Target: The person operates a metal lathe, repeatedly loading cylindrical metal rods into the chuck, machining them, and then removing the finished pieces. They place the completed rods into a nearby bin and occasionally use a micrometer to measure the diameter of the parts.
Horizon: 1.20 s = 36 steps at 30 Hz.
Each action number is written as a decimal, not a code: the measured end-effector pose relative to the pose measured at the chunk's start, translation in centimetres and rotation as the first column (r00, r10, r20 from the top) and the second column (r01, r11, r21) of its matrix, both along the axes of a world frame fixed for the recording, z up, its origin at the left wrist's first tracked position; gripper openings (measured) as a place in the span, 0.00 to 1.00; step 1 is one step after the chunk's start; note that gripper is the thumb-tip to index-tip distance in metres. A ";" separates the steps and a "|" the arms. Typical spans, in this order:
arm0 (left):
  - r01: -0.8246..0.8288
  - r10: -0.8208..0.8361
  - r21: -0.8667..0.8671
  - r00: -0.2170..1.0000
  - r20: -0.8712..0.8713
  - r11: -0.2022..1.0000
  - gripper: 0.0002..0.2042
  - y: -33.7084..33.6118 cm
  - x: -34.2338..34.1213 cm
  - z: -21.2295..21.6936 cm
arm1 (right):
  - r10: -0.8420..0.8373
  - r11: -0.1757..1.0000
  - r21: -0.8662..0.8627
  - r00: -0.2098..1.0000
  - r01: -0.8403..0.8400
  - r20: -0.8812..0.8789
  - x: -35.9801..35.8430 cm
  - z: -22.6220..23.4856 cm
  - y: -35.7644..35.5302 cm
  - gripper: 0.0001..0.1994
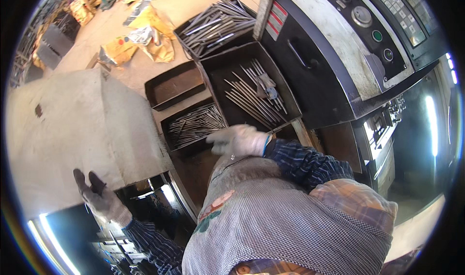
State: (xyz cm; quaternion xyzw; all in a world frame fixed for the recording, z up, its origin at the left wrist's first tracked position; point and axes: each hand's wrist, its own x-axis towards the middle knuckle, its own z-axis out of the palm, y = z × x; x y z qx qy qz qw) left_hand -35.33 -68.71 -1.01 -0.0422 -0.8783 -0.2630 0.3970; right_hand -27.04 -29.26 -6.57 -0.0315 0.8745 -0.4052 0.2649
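Note:
My left hand [103,201], in a pale work glove with dark fingertips, is raised beside the white machine cover [72,144]. Its fingers are spread and hold nothing. In front of my body, my right hand [238,140] wears a whitish glove, its fingers stretched to the left and slightly blurred; I see nothing in it. Just beyond it lies a small metal tray [167,138] full of thin metal rods [193,125]. Farther off, a larger dark tray [213,74] holds longer rods [249,100] with a grey rag [266,85] lying over some of them.
An unfilled-looking shallow tray [160,100] sits left of the rods. A bin heaped with metal bars [220,25] stands behind. At right is a machine door [310,62] with a control panel [373,28]. Yellow wrapping [155,30] lies on the floor.

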 end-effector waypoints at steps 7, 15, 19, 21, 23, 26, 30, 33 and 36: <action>0.035 -0.036 -0.034 0.998 -0.041 0.999 0.19 0.7 -3.3 -0.4 | -0.603 0.715 0.437 0.798 0.546 -0.011 1.1 -8.8 13.4 0.24; -0.232 0.212 0.103 0.961 0.176 0.967 0.23 5.3 -3.1 1.3 | -0.411 0.802 0.560 0.873 0.208 0.264 -0.9 -16.0 12.5 0.28; -0.253 0.255 -0.034 0.957 0.139 0.967 0.26 4.5 -3.1 0.9 | -0.357 0.833 0.535 0.875 0.140 0.327 -3.3 -17.4 11.7 0.28; -0.282 0.298 -0.115 0.942 0.155 0.952 0.28 4.6 -3.1 1.2 | -0.317 0.803 0.578 0.924 0.141 0.215 -3.6 -20.7 11.3 0.26; -0.282 0.282 -0.029 0.942 0.183 0.959 0.29 4.9 -3.1 1.3 | -0.281 0.761 0.634 0.950 0.134 0.136 -4.1 -25.4 11.0 0.25; -0.250 0.240 0.041 0.956 0.167 0.967 0.22 3.9 -3.2 0.7 | -0.151 0.611 0.758 0.974 0.227 -0.170 -3.7 -29.1 10.0 0.14; -0.264 0.246 0.056 0.944 0.219 0.963 0.29 4.2 -3.1 0.8 | -0.063 0.555 0.815 0.985 0.170 -0.163 -4.6 -30.0 9.8 0.10; -0.294 0.290 -0.017 0.932 0.218 0.956 0.28 4.7 -2.9 1.1 | -0.111 0.555 0.808 0.980 0.200 -0.166 -5.8 -30.1 9.6 0.11; -0.174 0.137 0.217 0.975 0.176 0.961 0.25 3.6 -2.9 0.4 | -0.197 0.521 0.818 0.967 0.244 -0.163 -6.9 -31.8 9.0 0.13</action>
